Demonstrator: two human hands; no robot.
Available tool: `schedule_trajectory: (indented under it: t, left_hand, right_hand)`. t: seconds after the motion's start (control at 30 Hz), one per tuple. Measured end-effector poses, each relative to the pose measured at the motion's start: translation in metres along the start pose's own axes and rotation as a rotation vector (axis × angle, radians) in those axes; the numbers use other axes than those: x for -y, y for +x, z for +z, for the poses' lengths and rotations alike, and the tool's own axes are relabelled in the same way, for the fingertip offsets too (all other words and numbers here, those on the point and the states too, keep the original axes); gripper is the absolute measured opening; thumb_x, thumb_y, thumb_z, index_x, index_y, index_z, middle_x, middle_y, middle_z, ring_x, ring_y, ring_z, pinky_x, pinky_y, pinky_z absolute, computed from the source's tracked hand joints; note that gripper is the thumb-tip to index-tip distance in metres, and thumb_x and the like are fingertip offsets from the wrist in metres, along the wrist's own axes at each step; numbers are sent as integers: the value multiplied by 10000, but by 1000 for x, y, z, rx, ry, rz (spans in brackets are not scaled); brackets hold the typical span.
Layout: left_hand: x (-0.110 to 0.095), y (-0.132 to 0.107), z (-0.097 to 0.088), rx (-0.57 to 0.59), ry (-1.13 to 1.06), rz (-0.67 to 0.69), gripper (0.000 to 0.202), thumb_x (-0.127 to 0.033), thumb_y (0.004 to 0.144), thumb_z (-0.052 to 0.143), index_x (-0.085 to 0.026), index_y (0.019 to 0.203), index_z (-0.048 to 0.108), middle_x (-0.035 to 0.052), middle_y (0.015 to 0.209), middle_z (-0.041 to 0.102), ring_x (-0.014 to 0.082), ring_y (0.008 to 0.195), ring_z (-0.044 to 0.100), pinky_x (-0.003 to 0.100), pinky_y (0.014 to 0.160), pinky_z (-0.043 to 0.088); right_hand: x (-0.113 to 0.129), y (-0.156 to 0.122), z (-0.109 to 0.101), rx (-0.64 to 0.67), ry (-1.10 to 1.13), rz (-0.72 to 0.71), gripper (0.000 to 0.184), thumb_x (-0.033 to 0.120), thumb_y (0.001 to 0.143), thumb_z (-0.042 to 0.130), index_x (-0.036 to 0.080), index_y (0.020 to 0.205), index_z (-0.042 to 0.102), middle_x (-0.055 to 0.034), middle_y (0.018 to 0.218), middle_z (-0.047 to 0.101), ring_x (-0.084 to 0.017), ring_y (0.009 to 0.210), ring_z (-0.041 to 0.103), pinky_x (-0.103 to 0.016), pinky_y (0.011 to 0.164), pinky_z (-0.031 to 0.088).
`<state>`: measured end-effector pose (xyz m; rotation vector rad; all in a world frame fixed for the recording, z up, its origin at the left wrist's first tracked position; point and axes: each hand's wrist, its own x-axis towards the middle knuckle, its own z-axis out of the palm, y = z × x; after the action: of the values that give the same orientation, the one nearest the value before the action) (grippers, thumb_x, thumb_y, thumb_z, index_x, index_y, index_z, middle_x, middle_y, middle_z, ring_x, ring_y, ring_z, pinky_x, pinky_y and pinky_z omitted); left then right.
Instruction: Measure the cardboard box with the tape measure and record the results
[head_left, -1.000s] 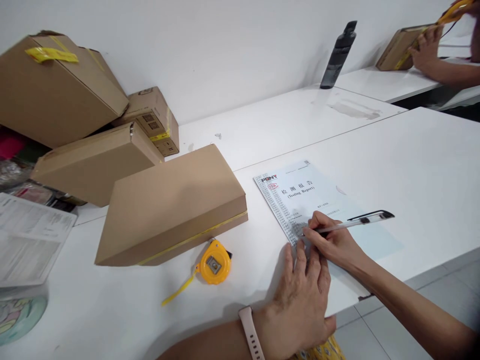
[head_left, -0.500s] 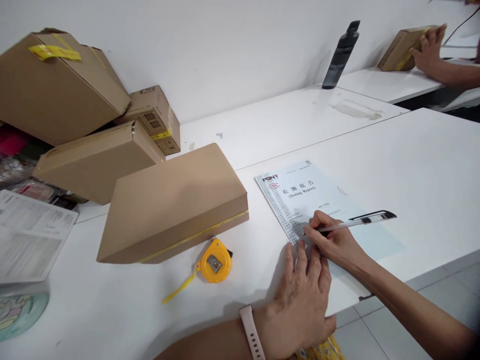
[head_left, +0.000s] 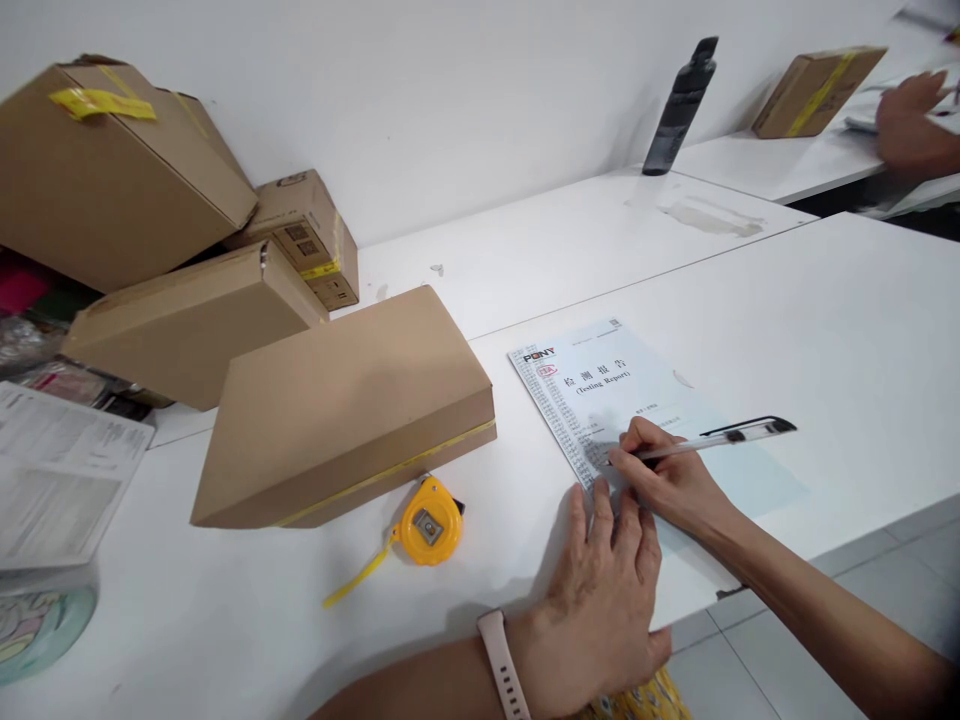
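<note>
A light-blue test report (head_left: 637, 385) lies on the white table, its cover printed with "Testing Report". My right hand (head_left: 671, 480) grips a pen (head_left: 739, 436) with a clear barrel and black clip, its tip at the report's lower left part. Flat across the report's near edge and the table rests my left hand (head_left: 607, 590), fingers spread, a pink band (head_left: 502, 660) on the wrist. Left of that hand lies an orange tape measure (head_left: 430, 522) with a yellow strap. Behind the tape measure is a closed cardboard box (head_left: 352, 395) with yellow tape.
More cardboard boxes (head_left: 112, 180) are stacked at the left against the wall. Printed sheets (head_left: 67, 470) lie by a clear round container (head_left: 45, 630). A dark bottle (head_left: 680, 108) stands at the back. At far right, another person's hand (head_left: 911, 115) is near a taped box (head_left: 819, 92).
The other person's hand has come off the taped box and moved right. My hands stay nearly in place, the pen's tip shifting only slightly on the report.
</note>
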<state>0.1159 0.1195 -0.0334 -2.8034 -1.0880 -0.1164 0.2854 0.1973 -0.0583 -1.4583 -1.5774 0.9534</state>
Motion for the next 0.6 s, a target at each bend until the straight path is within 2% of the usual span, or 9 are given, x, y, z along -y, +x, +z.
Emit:
schedule_trajectory:
  t: [0.4,0.5,0.6]
  left_hand:
    - [1,-1,-2,9,-6,14,826,-611,957,474,-11,1525,438,207,1566,486,427,1470,372,570,1206,272]
    - [2,-3,-2,0,-25,8,803,-601,967,461,-22,1523,437,203,1574,475,432,1489,346,565,1223,236]
    - [1,-4,-3,-7,-51,1,790,-604,965,462,-30,1508,453,204,1570,479,448,1508,311,576,1239,183]
  right_hand:
    - [4,-1,-1,-12,-1,0,359,357,880,681,247,661,419,42,608,423,-132,562,365,-291,508,321]
    - [8,0,-6,-15,71,40,330,433,912,666,246,706,488,33,639,464,-134,570,406,-288,512,361]
    - [10,3,-9,26,173,37,309,541,897,687,248,857,597,-7,737,587,-157,633,509,-300,551,443]
